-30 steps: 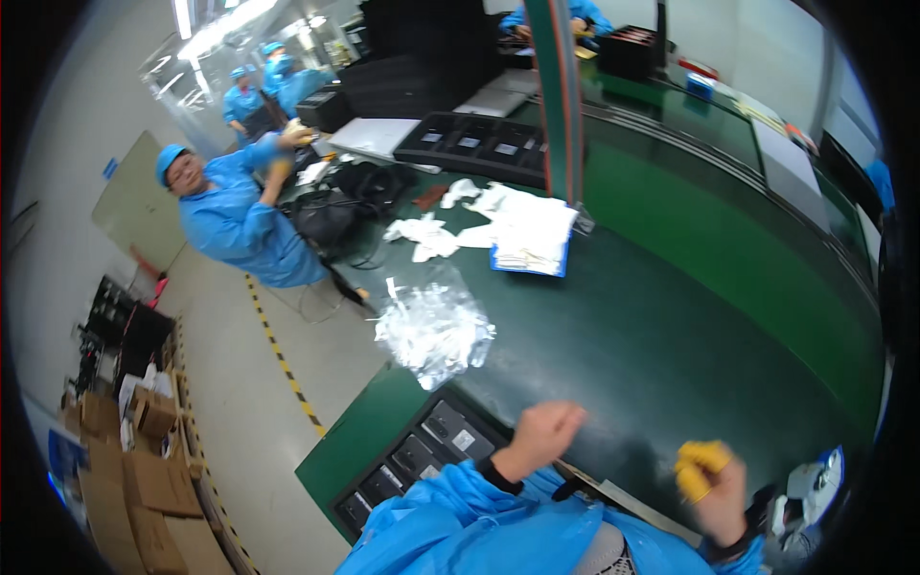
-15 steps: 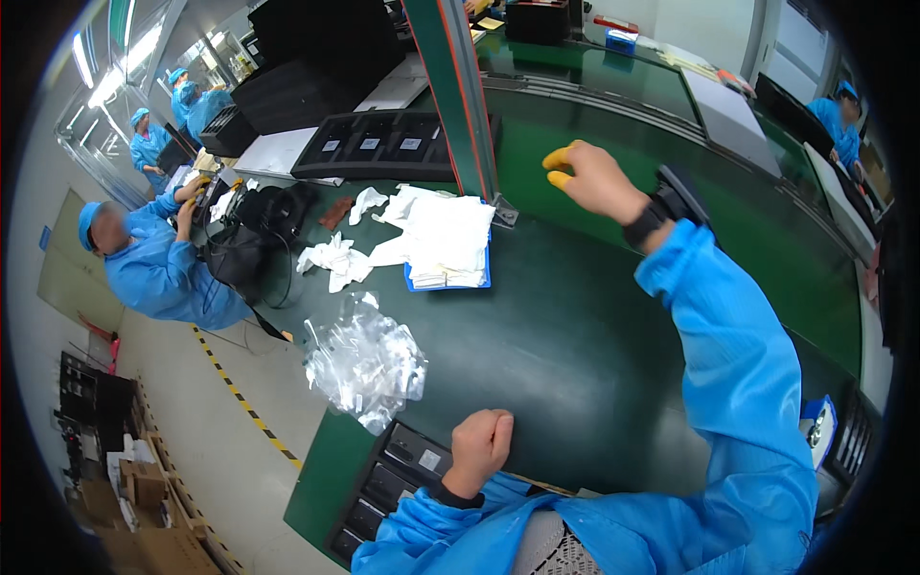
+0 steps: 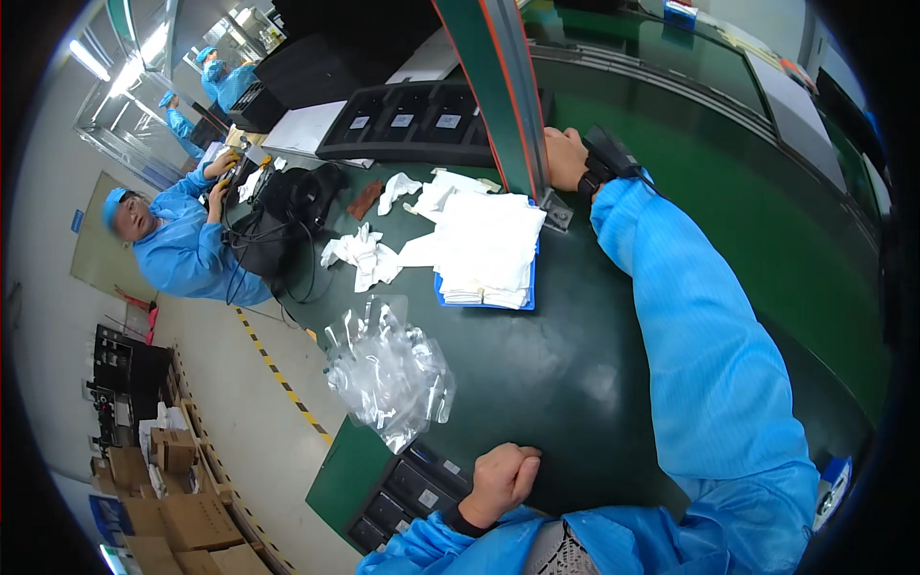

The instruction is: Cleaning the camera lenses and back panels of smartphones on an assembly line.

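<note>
My left hand [image 3: 505, 479] is a loose fist with nothing showing in it, low over the near edge of the dark green table [image 3: 585, 374]. A black tray [image 3: 407, 498] holding dark flat devices lies just left of it. My right arm reaches far forward, and the right hand [image 3: 565, 156], with a black watch-like band at its wrist, is beside a green upright post [image 3: 494, 86]. The post hides its fingertips. Beyond the post lies another black tray [image 3: 388, 144] with dark labelled devices. Left of the post's foot, white wipes [image 3: 489, 244] are stacked in a blue box [image 3: 486, 305].
Clear plastic bags [image 3: 391, 374] lie heaped at the table's left edge. Crumpled white wipes [image 3: 364, 256] and a black bag with cables [image 3: 278, 225] are behind them. A co-worker in blue [image 3: 187, 244] sits at the left. Cardboard boxes [image 3: 182, 522] stand on the floor.
My right hand has moved left and forward to the post, its fingers now hidden. My left hand stays a fist near the table edge. The whole view has shifted slightly.
</note>
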Demonstrator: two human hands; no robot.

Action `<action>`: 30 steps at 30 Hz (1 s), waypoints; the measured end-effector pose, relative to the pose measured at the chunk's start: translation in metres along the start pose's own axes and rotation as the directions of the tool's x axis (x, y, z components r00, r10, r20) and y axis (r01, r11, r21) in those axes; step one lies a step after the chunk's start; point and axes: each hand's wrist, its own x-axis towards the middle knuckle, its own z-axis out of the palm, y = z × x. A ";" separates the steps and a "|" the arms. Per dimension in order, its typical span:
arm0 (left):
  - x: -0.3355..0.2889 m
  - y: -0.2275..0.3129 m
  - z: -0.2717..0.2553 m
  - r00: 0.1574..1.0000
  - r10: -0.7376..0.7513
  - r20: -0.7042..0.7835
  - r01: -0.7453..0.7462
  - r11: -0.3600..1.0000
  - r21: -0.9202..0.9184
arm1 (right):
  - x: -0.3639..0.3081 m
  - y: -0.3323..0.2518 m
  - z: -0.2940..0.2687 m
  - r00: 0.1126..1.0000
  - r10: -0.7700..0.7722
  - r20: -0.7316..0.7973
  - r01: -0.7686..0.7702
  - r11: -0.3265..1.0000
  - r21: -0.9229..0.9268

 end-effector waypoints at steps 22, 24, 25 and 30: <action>0.000 0.002 0.002 0.997 0.018 -0.076 -0.022 0.999 -0.046 | -0.200 0.032 -0.152 0.972 0.221 0.083 -0.165 0.888 -0.429; -0.004 -0.002 0.003 0.995 0.027 -0.091 -0.032 0.998 -0.048 | -0.231 0.030 -0.172 0.956 0.283 0.074 -0.224 0.870 -0.440; -0.003 -0.002 0.002 0.994 0.036 -0.106 -0.042 0.998 -0.052 | -0.246 0.031 -0.183 0.943 0.323 0.080 -0.252 0.851 -0.460; -0.004 -0.008 0.004 0.995 0.029 -0.094 -0.032 0.999 -0.030 | -0.325 0.029 -0.234 0.833 0.543 0.105 -0.406 0.729 -0.551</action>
